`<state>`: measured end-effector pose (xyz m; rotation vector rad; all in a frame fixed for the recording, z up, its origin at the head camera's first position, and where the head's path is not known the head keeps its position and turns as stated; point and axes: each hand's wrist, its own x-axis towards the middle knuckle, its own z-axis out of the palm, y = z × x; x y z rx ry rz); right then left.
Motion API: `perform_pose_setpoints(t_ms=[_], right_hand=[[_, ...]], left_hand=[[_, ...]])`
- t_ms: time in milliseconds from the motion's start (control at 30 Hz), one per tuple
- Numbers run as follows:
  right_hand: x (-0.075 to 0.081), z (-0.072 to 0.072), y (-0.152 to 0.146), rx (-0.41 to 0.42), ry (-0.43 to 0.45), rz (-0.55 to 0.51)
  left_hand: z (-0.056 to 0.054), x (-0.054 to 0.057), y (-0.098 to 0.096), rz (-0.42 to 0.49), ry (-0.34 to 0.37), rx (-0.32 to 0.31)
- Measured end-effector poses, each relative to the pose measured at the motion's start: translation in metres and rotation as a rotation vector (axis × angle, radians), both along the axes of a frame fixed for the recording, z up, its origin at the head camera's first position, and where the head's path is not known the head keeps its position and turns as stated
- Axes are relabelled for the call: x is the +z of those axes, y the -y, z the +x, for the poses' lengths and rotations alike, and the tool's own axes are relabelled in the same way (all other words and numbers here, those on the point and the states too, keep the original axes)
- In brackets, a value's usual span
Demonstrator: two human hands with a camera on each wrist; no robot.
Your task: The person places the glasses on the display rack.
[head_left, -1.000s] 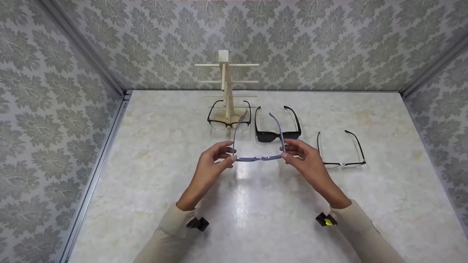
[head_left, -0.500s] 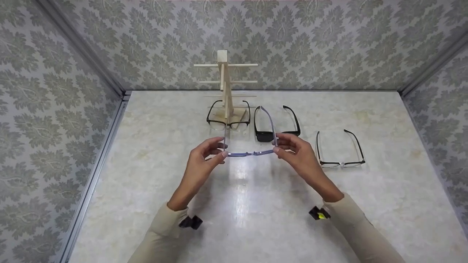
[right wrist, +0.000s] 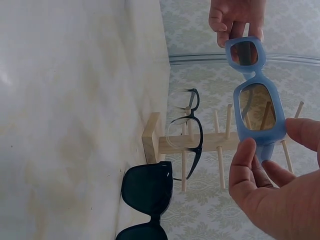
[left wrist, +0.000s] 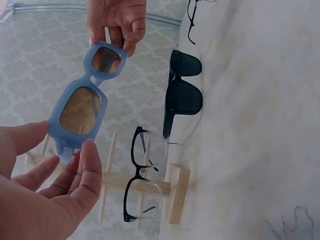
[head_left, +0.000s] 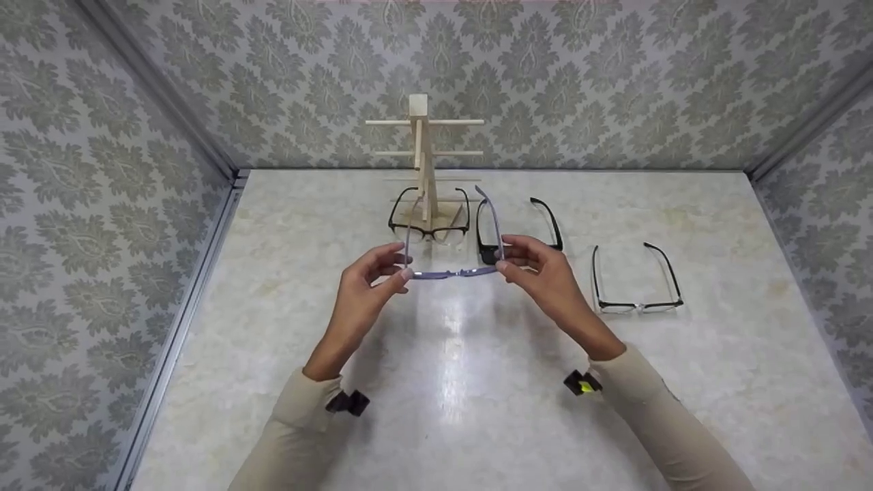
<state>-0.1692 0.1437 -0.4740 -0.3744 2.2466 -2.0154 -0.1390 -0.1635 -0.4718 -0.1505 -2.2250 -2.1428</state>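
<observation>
Blue-framed sunglasses (head_left: 455, 274) with brown lenses are held above the table, temples unfolded and pointing toward the back wall. My left hand (head_left: 365, 293) pinches their left corner between thumb and fingers. At the right corner, my right hand (head_left: 539, 276) grips the frame the same way. The blue rim (left wrist: 56, 117) and both lenses show in the left wrist view. Beyond the sunglasses stands a wooden display rack (head_left: 423, 170) with several crossbars. Black half-rim glasses (head_left: 427, 234) hang on its lowest part, lenses facing me.
Black sunglasses (head_left: 556, 232) lie on the table right of the rack, partly hidden by my right hand. Farther right rest black-topped clear glasses (head_left: 640, 307), temples spread. Patterned walls (head_left: 518, 82) enclose the marbled table (head_left: 273, 286) at the back and sides.
Both hands have carried the blue sunglasses leftward and a little toward the back, nearer the rack. The grip looks the same, and the other glasses have stayed put.
</observation>
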Motion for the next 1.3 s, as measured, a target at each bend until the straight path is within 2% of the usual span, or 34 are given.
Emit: perform_pose_setpoints(t_ms=[467, 733, 1033, 1300], right_hand=[[0.004, -0.016, 0.014, 0.007, 0.018, 0.022], [0.006, -0.028, 0.020, -0.001, 0.044, -0.008], [0.014, -0.046, 0.030, -0.025, 0.046, -0.031], [0.015, -0.055, 0.036, -0.034, 0.072, -0.041]], left_hand=[[-0.016, -0.006, 0.013, -0.026, -0.019, 0.005], [-0.025, 0.000, 0.016, -0.024, -0.001, 0.027], [-0.047, 0.002, 0.025, 0.028, 0.011, 0.015], [-0.061, -0.002, 0.029, 0.036, 0.033, 0.052]])
